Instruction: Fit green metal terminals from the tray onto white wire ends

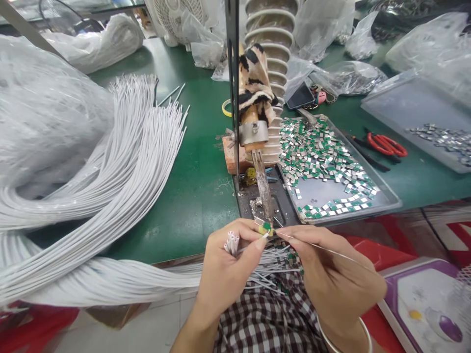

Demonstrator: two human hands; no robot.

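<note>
My left hand (228, 267) is closed at the lower middle, with a small green circuit board (266, 226) with a metal plug end pinched at its fingertips. A white cable end meets the board there. Several more white cable ends (231, 242) stick up between its fingers. Closed on a thin solder wire (338, 253), my right hand (331, 274) brings the wire's tip to the board. The fixed soldering iron (262, 189) points down, its tip at or very near the board; exact contact is too small to tell. Finished-looking cable ends with boards (279, 264) lie below on my lap.
A tray (312, 192) of green boards lies at right, beside red-handled pliers (386, 145). Another tray (401, 105) holds metal pieces. A ribbed hose (272, 34) rises behind the iron, near a black upright post (232, 59). White cable bundles (140, 166) cover the left.
</note>
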